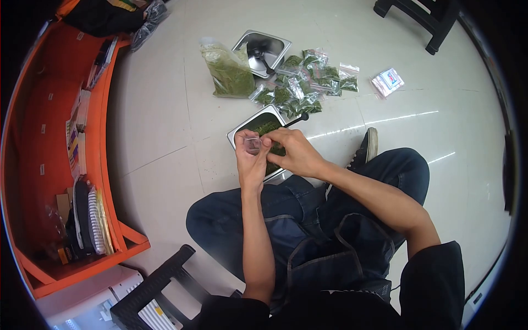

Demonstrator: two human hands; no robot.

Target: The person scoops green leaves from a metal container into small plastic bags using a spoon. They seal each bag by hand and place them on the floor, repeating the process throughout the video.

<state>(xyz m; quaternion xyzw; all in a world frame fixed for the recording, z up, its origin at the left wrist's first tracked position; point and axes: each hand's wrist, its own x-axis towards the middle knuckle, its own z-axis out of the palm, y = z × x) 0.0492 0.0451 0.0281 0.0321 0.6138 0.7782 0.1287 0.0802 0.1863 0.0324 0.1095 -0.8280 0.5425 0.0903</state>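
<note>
Fingers [242, 147] are pinched tight on a small clear bag [253, 146]. The left hand [250, 162] grips it from below and the right hand [297, 154] nips its top edge. The bag is held just above the metal tray [240, 130] of green herb on the floor, and a black spoon [297, 118] leans in that tray. Beyond it lie a heap of filled bags [308, 85], a big bag of herb [228, 71] and a second tray [275, 41].
</note>
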